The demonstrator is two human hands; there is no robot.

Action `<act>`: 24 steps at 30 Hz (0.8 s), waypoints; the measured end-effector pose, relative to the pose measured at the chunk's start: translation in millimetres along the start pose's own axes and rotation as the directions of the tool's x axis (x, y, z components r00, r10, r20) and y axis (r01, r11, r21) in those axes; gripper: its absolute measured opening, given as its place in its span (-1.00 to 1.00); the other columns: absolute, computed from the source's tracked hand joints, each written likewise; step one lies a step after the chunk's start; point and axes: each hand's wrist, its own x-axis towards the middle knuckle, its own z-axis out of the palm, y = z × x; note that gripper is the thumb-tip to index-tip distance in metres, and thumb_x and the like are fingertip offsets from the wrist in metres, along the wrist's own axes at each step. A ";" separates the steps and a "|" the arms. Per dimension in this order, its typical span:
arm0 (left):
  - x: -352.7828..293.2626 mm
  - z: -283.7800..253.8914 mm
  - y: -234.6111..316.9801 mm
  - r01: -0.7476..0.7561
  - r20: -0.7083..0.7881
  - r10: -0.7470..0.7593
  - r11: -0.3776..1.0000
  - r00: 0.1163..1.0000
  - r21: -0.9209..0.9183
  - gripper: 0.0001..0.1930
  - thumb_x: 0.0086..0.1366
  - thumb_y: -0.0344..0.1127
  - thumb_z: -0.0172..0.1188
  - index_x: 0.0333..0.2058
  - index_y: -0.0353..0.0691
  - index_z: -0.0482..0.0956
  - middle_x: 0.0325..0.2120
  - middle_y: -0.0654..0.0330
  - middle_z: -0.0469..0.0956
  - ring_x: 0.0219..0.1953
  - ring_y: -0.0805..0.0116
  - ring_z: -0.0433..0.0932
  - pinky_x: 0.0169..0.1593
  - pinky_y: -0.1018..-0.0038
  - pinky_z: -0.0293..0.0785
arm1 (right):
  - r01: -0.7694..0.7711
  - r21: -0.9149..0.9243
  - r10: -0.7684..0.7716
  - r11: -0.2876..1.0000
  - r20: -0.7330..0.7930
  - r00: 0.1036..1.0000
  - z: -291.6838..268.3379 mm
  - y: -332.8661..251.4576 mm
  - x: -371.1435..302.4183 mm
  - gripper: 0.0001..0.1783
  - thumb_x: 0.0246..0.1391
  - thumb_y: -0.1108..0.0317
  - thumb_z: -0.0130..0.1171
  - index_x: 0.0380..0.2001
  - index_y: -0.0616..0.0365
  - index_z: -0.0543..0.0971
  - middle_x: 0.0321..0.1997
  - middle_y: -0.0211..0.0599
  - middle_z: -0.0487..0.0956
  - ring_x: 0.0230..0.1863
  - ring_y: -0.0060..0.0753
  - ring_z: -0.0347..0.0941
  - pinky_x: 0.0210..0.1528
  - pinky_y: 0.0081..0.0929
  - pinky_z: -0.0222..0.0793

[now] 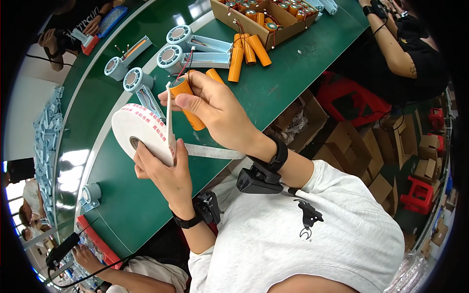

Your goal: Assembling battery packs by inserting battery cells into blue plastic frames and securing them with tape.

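Observation:
My left hand (168, 178) grips a large roll of white foam tape (133, 121) with red print, its fingers at the core and rim. A narrow strip of tape (169, 115) runs up from the roll to the fingers of my right hand (220, 110). That hand is closed around an orange cylindrical battery (195, 120) with thin red and black wires at its top. The strip's upper end is beside the battery's top; whether it sticks there I cannot tell. A pale loose strip (212, 152) trails from the roll toward my right forearm.
On the green table (119, 210) lie several light-blue fan-like housings (171, 56) with handles and loose orange batteries (236, 63). A cardboard box (266, 34) of batteries stands beyond. Co-workers sit around, one arm (391, 49) at far right. A red tray (100, 241) is at lower left.

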 end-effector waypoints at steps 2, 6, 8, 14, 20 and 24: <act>-6.7 2.7 -1.8 -0.126 -0.052 0.128 0.991 0.990 0.036 -0.28 0.03 -0.11 0.26 0.03 -0.48 0.18 -0.09 -0.09 0.29 0.03 0.05 0.21 0.14 0.13 -0.17 | -0.084 0.115 0.085 0.990 0.001 0.996 -3.1 1.2 2.2 -0.76 0.19 0.40 -0.09 -0.16 0.35 0.35 -0.16 -0.12 0.51 -0.09 -0.42 0.45 -0.02 -0.53 0.36; -15.3 5.2 -0.7 -0.289 0.011 0.293 0.937 0.956 0.198 -0.30 0.01 -0.16 0.27 0.03 -0.46 0.18 -0.10 -0.09 0.30 0.04 0.06 0.20 0.13 0.12 -0.15 | -0.109 0.201 0.132 0.974 -0.106 0.985 10.6 13.1 5.0 -0.75 0.20 0.39 -0.13 -0.15 0.37 0.34 -0.14 -0.05 0.51 -0.06 -0.34 0.46 0.02 -0.46 0.38; -21.7 9.8 -0.1 -0.216 0.044 0.212 0.960 0.976 0.176 -0.32 0.01 -0.18 0.27 0.02 -0.45 0.19 -0.09 -0.08 0.29 0.05 0.06 0.20 0.12 0.10 -0.14 | -0.099 0.214 0.134 0.972 -0.158 0.978 18.4 18.2 10.5 -0.75 0.21 0.39 -0.14 -0.15 0.38 0.34 -0.15 -0.04 0.51 -0.07 -0.31 0.46 0.03 -0.44 0.38; -69.5 -15.2 -34.1 -0.093 0.259 0.031 0.969 0.965 0.228 -0.30 0.03 -0.18 0.25 0.04 -0.47 0.16 -0.05 -0.09 0.28 0.09 0.05 0.16 0.12 0.07 -0.15 | 0.446 0.425 -0.159 0.787 -0.559 0.814 -17.8 -8.3 63.5 -0.70 0.23 0.31 -0.15 -0.16 0.38 0.35 -0.16 -0.05 0.51 -0.10 -0.25 0.49 -0.06 -0.41 0.42; -10.3 -62.6 -87.4 0.115 0.272 -0.230 0.917 0.934 0.382 -0.73 0.11 -0.27 0.19 -0.26 -0.33 0.53 -0.34 0.04 0.53 -0.22 0.15 0.44 -0.15 0.36 0.29 | 0.038 -0.467 0.148 0.883 0.354 0.923 28.6 40.4 30.1 -0.81 0.07 0.43 -0.05 -0.29 0.34 0.34 -0.39 -0.02 0.51 -0.40 -0.16 0.53 -0.34 -0.32 0.40; 19.2 -81.8 -70.3 -0.134 0.049 0.125 0.937 0.991 0.321 -0.84 0.06 -0.44 0.19 -0.32 -0.23 0.58 -0.36 0.12 0.53 -0.30 0.14 0.46 -0.10 0.34 0.27 | 0.296 -0.719 0.254 0.629 0.550 0.796 28.8 35.4 7.4 -0.82 -0.06 0.53 -0.03 -0.32 0.32 0.32 -0.45 -0.03 0.49 -0.39 0.01 0.49 -0.42 -0.22 0.38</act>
